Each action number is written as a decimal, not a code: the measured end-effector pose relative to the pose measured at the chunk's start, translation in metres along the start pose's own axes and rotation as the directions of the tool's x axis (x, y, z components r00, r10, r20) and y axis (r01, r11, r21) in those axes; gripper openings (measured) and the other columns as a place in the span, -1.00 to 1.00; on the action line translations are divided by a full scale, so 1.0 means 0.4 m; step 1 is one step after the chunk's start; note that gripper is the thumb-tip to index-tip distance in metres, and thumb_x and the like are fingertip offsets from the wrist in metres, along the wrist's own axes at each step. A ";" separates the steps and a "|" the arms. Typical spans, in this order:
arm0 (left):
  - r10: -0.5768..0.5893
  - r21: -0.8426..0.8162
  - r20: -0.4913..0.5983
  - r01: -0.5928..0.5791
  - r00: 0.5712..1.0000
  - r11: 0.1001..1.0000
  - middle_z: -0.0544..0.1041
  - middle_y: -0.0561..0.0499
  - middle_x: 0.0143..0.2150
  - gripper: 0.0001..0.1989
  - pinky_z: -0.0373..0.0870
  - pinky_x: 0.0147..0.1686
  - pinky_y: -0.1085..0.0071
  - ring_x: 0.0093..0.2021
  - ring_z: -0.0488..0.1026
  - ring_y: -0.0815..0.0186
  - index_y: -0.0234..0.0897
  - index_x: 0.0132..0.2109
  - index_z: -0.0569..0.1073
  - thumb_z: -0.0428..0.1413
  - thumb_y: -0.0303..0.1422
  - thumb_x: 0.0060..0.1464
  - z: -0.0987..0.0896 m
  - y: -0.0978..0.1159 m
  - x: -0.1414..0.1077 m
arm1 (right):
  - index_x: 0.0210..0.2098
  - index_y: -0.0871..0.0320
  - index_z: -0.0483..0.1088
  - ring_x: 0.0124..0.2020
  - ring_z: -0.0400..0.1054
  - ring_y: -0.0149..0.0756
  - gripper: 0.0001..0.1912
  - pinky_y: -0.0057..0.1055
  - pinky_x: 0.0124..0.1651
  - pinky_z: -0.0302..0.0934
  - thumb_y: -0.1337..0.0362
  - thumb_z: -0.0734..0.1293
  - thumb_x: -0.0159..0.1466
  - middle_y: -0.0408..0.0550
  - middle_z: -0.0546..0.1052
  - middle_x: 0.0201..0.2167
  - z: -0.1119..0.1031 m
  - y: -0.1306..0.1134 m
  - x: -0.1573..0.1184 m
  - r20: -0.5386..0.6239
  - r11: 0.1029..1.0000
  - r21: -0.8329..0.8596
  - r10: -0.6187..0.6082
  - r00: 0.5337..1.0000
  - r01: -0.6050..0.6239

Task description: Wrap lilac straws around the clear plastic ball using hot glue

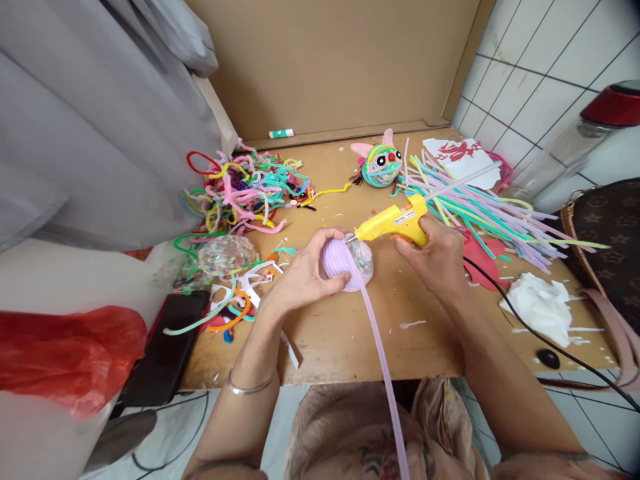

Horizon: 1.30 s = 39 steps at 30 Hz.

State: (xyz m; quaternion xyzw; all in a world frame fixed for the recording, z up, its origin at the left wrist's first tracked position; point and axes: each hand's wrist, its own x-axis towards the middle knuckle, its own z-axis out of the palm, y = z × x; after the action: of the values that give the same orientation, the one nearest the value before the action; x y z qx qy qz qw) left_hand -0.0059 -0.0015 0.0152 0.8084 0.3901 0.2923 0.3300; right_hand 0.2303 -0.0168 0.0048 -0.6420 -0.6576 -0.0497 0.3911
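My left hand (pixel 309 272) grips a round clear ball (pixel 336 264) partly wrapped in rows of lilac pipe cleaner, its thumb and fingers on the wrapped side. From the ball a lilac strand (pixel 381 353) runs down over the table's front edge toward my lap. My right hand (pixel 437 252) is closed round the handle of a yellow glue gun (pixel 395 223). The gun's metal nozzle is at the ball's upper edge, beside the border between the lilac rows and the bare clear part; whether it touches is too small to tell.
A tangle of coloured pipe cleaners (pixel 240 187) lies back left, a decorated ball with pink ears (pixel 381 163) at the back. Straight pipe cleaners (pixel 490 207), crumpled tissue (pixel 540 307) and the gun's black cord (pixel 525 323) are on the right. A phone (pixel 167 350) lies front left.
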 end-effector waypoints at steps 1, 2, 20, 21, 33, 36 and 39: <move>0.002 -0.004 0.001 -0.002 1.000 1.000 0.38 -0.13 0.20 -0.44 0.27 0.20 0.13 0.20 0.35 0.08 -0.22 0.08 0.23 0.17 -0.38 -0.12 0.000 0.000 0.000 | -0.57 0.06 0.05 -0.54 0.14 -0.37 -0.71 -0.40 -0.43 -0.01 0.16 0.29 0.05 -0.17 0.31 -0.59 -0.002 -0.003 0.001 0.012 1.000 0.005 0.019 1.000 -0.020; 0.005 -0.008 0.004 -0.005 1.000 1.000 0.38 -0.13 0.20 -0.44 0.27 0.20 0.13 0.20 0.35 0.08 -0.22 0.07 0.24 0.17 -0.38 -0.12 0.000 0.000 0.001 | -0.58 0.06 0.04 -0.55 0.12 -0.38 -0.71 -0.40 -0.43 -0.03 0.15 0.29 0.03 -0.18 0.29 -0.60 -0.003 -0.005 0.003 0.022 0.999 0.006 0.044 0.999 -0.044; 0.028 0.012 0.006 -0.028 1.000 1.000 0.37 -0.12 0.21 -0.49 0.24 0.21 0.13 0.20 0.34 0.09 -0.21 0.04 0.25 0.15 -0.37 -0.11 -0.001 -0.003 0.000 | 0.02 0.37 0.30 -0.09 0.42 0.07 -0.44 -0.24 -0.21 0.20 0.02 0.29 0.21 0.33 0.49 -0.08 0.019 0.032 0.015 0.214 0.775 -0.520 0.525 0.824 -0.359; 0.032 0.014 0.006 -0.032 0.999 0.999 0.38 -0.12 0.20 -0.50 0.24 0.21 0.13 0.20 0.34 0.10 -0.21 0.04 0.26 0.15 -0.37 -0.11 -0.001 -0.003 0.000 | 0.02 0.39 0.30 -0.08 0.42 0.09 -0.43 -0.24 -0.21 0.20 0.03 0.29 0.22 0.34 0.49 -0.07 0.019 0.029 0.015 0.232 0.761 -0.547 0.538 0.810 -0.349; 0.017 0.023 0.001 -0.017 1.000 1.000 0.38 -0.13 0.20 -0.50 0.24 0.21 0.15 0.20 0.34 0.11 -0.22 0.04 0.26 0.15 -0.38 -0.11 -0.001 0.001 0.001 | -0.03 0.30 0.34 -0.11 0.36 0.00 -0.61 -0.21 -0.14 0.14 0.15 0.25 0.27 0.24 0.49 -0.15 0.020 0.017 -0.010 0.109 0.892 -0.444 -0.040 0.993 0.085; 0.026 0.012 -0.002 -0.026 1.000 1.000 0.39 -0.13 0.19 -0.50 0.23 0.23 0.14 0.19 0.35 0.11 -0.23 0.03 0.26 0.14 -0.38 -0.11 -0.001 0.004 0.002 | -0.02 0.19 0.33 -0.18 0.37 -0.17 -0.71 -0.26 -0.14 0.14 0.24 0.25 0.28 0.07 0.52 -0.21 0.023 -0.020 -0.034 -0.017 0.840 -0.168 -0.526 0.850 0.517; 0.040 0.006 -0.004 -0.040 0.999 0.999 0.40 -0.13 0.17 -0.52 0.23 0.23 0.14 0.18 0.36 0.11 -0.24 0.02 0.26 0.13 -0.39 -0.10 -0.002 0.009 0.002 | 0.02 0.15 0.32 -0.23 0.37 -0.23 -0.70 -0.27 -0.17 0.16 0.33 0.25 0.29 0.00 0.51 -0.26 0.034 -0.057 -0.059 -0.088 0.714 0.003 -0.697 0.711 0.700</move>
State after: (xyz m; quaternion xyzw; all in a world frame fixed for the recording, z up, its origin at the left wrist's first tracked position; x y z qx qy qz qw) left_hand -0.0043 -0.0025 0.0186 0.8165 0.3752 0.2993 0.3209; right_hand 0.2010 -0.0320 -0.0081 -0.3363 -0.8359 -0.2078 0.3809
